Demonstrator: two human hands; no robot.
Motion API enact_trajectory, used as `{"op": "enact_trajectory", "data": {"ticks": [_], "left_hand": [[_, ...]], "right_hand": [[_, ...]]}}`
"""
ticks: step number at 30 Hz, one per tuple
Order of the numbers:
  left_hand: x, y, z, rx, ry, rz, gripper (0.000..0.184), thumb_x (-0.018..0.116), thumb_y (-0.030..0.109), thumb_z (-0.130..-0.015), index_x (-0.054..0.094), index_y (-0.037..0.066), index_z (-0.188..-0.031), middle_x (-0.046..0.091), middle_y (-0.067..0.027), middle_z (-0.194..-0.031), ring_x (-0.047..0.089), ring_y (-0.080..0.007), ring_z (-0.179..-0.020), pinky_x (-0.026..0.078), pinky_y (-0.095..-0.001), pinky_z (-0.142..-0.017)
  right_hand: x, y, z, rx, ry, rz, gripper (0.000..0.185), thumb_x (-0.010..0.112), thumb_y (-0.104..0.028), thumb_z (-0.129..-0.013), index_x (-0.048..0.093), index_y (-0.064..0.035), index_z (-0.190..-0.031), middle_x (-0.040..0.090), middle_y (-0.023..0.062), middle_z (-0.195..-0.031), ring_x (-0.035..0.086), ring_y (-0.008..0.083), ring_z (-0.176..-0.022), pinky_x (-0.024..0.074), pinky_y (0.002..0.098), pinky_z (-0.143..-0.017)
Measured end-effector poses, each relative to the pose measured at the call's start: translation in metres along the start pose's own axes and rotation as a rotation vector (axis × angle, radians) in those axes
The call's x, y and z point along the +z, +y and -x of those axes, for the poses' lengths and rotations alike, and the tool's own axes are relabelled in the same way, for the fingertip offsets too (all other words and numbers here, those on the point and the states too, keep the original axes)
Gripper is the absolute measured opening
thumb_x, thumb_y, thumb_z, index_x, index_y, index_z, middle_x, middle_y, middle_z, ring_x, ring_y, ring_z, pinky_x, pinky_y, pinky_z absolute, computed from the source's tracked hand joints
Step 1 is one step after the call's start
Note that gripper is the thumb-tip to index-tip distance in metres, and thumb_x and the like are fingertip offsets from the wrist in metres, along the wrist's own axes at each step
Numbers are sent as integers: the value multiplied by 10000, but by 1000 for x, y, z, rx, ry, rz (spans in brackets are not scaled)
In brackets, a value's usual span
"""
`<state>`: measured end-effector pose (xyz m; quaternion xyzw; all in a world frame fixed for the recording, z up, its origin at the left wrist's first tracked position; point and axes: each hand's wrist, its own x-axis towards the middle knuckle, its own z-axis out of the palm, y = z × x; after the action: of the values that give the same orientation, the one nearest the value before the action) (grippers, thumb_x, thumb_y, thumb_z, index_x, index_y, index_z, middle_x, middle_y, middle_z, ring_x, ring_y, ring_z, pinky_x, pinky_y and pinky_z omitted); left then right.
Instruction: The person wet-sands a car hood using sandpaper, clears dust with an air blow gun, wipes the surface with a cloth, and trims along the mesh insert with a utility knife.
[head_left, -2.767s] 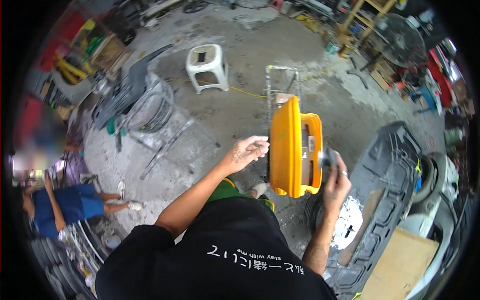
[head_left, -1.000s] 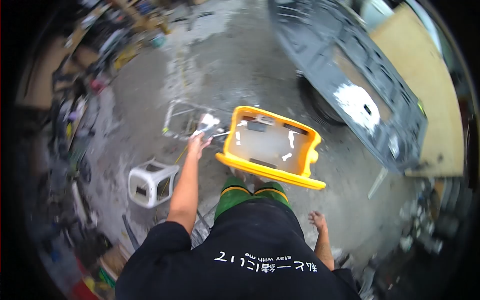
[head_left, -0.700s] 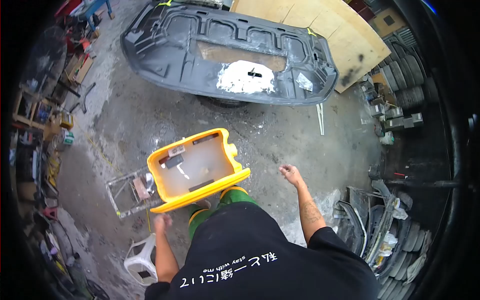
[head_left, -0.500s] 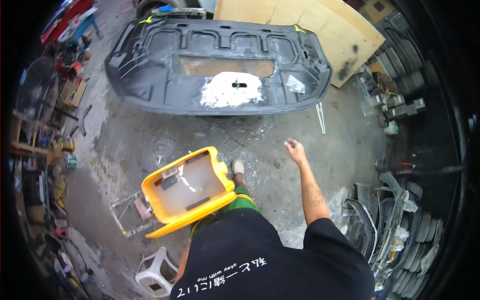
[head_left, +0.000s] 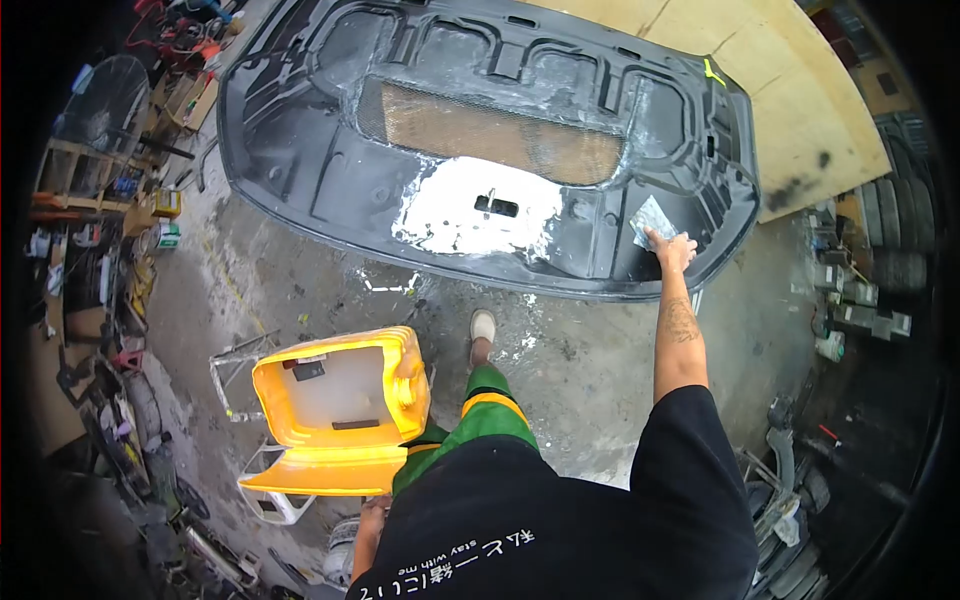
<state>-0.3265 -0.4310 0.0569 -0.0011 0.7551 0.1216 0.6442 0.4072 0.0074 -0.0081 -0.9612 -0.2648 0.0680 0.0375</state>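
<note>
My right hand point(head_left: 673, 250) is at the front right of the large black panel point(head_left: 330, 180), its fingertips pinched at the lower edge of a crumpled silvery-grey sheet point(head_left: 652, 222). Just left of the sheet, a white patch with a dark slot point(head_left: 440, 215) covers part of the panel. At lower left, my left hand point(head_left: 373, 512) hangs low beside my body, under the edge of the yellow lid point(head_left: 330, 470); its fingers are mostly hidden. The lid hangs from the open yellow container point(head_left: 408, 385), which holds cloudy liquid, with dark blocks at its walls.
A metal frame stand point(head_left: 233, 385) and a white stool point(head_left: 290, 510) are beside and below the container. A wooden board point(head_left: 810, 110) lies behind the panel. Car parts point(head_left: 785, 500) are piled at lower right, and clutter lines the left side.
My right hand has reached up and right, from over the floor to the silvery sheet, and has closed at its edge. The panel appears nearer, and the container sits lower left in view.
</note>
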Motion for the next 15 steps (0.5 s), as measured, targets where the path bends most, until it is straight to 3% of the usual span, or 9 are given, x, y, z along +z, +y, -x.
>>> {"op": "enact_trajectory", "data": {"ticks": [4,5,7,9,11,13,14,15], "left_hand": [[22,11,12,298,69,-391,264,619,233,-896,714,31,-1036,707,-68,-946,662,-182,-781,517,-325,-664],[0,-34,-31,285,2,-164,284,607,262,-957,683,42,-1120,715,-95,-1013,674,-193,-807,536,-333,-687],[9,-21,-32,270,31,-141,314,590,279,-977,661,30,-1155,717,-110,-1028,683,-204,-813,544,-333,-682],[15,-20,-31,302,67,-79,425,551,348,-1012,590,3,-1258,718,-143,-1059,708,-240,-823,571,-337,-677],[5,-34,-42,340,83,-54,529,540,468,-1013,627,-12,-1217,711,-147,-1067,712,-214,-809,579,-333,-671],[3,-45,-41,384,195,-17,465,574,412,-989,702,-24,-1085,723,-119,-925,690,-196,-724,557,-317,-634],[2,-36,-23,459,259,-87,417,599,362,-966,717,-35,-1014,722,-112,-871,679,-188,-701,550,-321,-616],[-4,-52,-39,422,329,3,411,632,362,-950,717,-37,-999,716,-110,-839,670,-186,-664,546,-321,-607]], "right_hand": [[7,0,-13,65,-62,-99,1083,925,-571,-556,521,76,-1325,512,297,-1362,523,433,-1257,439,458,-1063],[12,7,-14,89,-50,-303,1060,960,-489,-533,520,75,-1315,531,279,-1339,543,397,-1233,445,442,-1053],[15,13,-13,116,-11,-672,1019,1017,-294,-483,515,71,-1291,581,234,-1277,576,304,-1179,455,396,-1025],[10,19,-6,148,-141,-930,952,980,-303,-551,541,41,-1323,606,202,-1273,589,298,-1148,479,403,-978],[-3,10,15,152,-181,-1029,720,890,-290,-699,601,-8,-1296,628,174,-1259,625,288,-1085,517,434,-902],[-36,-4,44,200,-322,-954,543,839,-275,-781,651,26,-1192,683,194,-1118,669,307,-959,553,434,-801],[-30,1,48,-24,-165,-894,623,838,-312,-791,610,69,-1228,668,206,-1147,660,313,-974,554,433,-826],[-52,-16,82,-29,-96,-838,705,837,-341,-797,560,84,-1287,648,219,-1192,653,301,-979,552,428,-851]]}}
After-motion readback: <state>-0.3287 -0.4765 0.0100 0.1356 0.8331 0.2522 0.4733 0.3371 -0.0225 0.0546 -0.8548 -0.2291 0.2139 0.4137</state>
